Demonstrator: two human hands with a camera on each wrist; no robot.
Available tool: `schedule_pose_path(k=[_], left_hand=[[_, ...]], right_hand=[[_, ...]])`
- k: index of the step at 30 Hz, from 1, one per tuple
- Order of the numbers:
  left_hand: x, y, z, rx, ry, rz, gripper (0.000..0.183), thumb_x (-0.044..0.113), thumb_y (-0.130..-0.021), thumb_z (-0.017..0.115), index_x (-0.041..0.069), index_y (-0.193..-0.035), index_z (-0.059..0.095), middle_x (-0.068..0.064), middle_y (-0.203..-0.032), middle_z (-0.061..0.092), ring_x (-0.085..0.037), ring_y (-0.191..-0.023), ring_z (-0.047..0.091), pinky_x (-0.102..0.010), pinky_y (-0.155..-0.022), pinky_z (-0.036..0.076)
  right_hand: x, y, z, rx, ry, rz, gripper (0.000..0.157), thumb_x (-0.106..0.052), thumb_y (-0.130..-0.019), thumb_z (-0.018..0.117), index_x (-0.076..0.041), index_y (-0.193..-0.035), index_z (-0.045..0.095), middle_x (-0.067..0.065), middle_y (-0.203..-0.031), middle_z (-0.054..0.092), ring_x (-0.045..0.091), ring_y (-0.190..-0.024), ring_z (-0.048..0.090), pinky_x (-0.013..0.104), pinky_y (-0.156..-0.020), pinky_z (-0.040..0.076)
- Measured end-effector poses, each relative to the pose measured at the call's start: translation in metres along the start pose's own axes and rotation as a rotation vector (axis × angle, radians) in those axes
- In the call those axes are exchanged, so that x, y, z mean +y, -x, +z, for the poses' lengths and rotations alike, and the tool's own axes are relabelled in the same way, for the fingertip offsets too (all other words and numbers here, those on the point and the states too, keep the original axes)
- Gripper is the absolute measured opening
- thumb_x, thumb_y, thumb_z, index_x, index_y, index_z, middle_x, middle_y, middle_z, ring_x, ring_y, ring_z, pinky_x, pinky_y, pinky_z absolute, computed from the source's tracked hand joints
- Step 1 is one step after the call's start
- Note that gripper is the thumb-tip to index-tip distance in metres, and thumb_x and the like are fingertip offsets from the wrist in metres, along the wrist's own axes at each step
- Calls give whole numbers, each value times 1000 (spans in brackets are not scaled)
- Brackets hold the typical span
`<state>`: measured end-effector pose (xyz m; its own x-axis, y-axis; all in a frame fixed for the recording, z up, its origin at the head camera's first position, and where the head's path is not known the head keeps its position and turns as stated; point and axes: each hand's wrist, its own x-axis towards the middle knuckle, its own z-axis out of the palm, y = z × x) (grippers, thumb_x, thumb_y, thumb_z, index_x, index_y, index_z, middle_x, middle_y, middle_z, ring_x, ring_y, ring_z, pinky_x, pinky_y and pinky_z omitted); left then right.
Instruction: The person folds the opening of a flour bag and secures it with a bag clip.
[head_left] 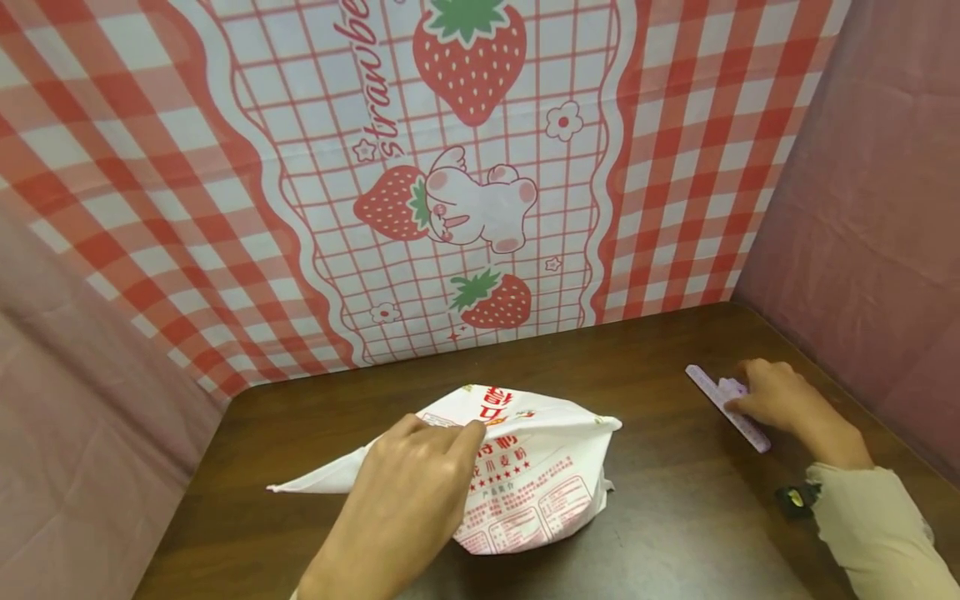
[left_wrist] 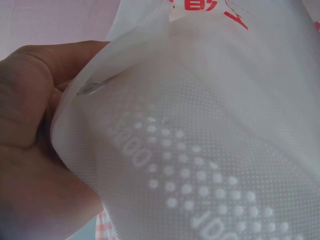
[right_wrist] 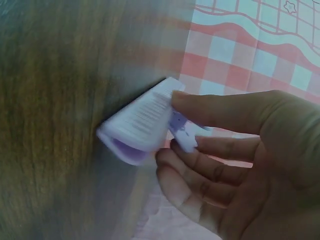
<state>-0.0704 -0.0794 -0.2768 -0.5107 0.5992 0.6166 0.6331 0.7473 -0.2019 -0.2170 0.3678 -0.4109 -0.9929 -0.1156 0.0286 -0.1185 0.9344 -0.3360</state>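
A white flour bag (head_left: 532, 492) with red print stands on the table, its top pinched together into a long fold. My left hand (head_left: 408, 492) grips that fold at its middle. Close up in the left wrist view, the bag's dotted white plastic (left_wrist: 200, 150) bulges past the thumb and fingers. Off to the right, my right hand (head_left: 783, 408) pinches a light purple bag clip (head_left: 727, 408) by its handle. In the right wrist view the clip's long ribbed bar (right_wrist: 142, 117) juts out beyond the thumb and fingertips, close over the tabletop.
The dark wooden table (head_left: 645, 358) ends at a red-and-white checked cloth (head_left: 690, 167) with strawberries behind it. Pink cloth hangs at the left (head_left: 75, 417) and right (head_left: 877, 208) sides. A small dark device (head_left: 797, 500) sits at the right wrist by the sleeve.
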Motion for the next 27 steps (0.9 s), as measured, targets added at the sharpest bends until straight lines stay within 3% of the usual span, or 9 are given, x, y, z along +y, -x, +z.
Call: schedule_pose_path(k=[4,11,27], left_hand=[[0,0,-1,1,1,-1,12,2,-76,47,11,-71,53,5,-54,53,-11,-53,55,-27,-54,38],[0,0,0,12,5,6,11,2,-76,48,10,-74,56,4,-56,55,-11,-53,55,-27,-55,38],[0,0,0,26,0,4,12,0,-73,49,12,-70,53,5,-52,50,-12,-51,54,-27,-53,37]], right_hand=[[0,-1,-1,34,21,-34,39,-19,-71,68,9,-96,61,11,-75,60,21,-61,51,38,-51,42],[-3,1,-7,68,44,-43,35,-18,-72,65,5,-97,62,16,-81,62,26,-66,56,45,-52,43],[-24,8,-24,131,65,-91,32,-21,-75,67,1,-97,59,8,-74,61,20,-61,52,38,-51,41]])
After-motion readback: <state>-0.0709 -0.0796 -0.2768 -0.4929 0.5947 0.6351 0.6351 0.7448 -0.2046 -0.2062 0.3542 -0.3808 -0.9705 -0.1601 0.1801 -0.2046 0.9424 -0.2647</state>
